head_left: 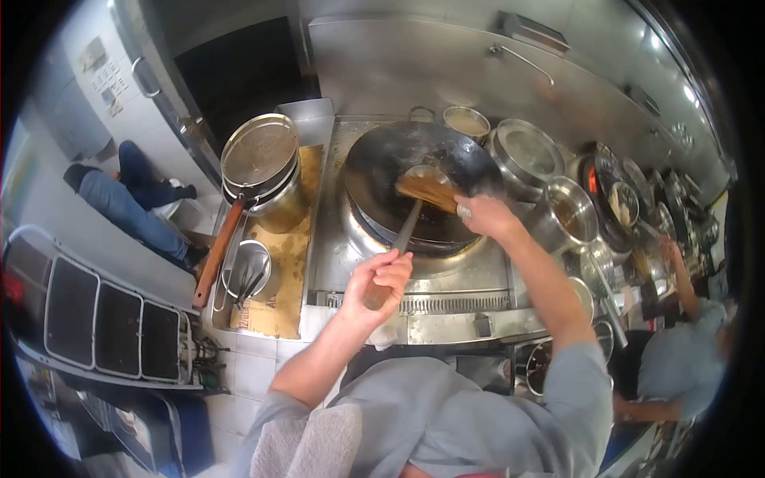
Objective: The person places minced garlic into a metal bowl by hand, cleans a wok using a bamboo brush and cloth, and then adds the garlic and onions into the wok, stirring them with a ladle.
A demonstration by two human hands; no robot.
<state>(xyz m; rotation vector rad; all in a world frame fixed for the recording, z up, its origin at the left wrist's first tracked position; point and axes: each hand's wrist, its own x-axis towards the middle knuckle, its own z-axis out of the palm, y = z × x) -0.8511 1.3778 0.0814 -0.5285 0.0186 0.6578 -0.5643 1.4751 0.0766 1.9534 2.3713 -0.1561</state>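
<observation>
My left hand (pixel 378 288) is closed around the handle of a ladle (pixel 410 226), whose bowl is over the dark wok (pixel 374 163). In my right hand (pixel 484 215) is a wok brush (pixel 429 190) of light brown bristles. The bristles lie against the ladle's bowl and partly hide it. Both tools are above the wok's inner surface, which looks dark and wet. The wok rests on a round metal burner ring (pixel 446 265) in the steel range.
Left of the wok stand a pot topped with a wood-handled strainer (pixel 259 151) and a metal container of utensils (pixel 249 271) on cardboard (pixel 288 299). Pots (pixel 567 211) line the right side. A co-worker (pixel 685 350) is at another wok; someone's legs (pixel 119 203) show far left.
</observation>
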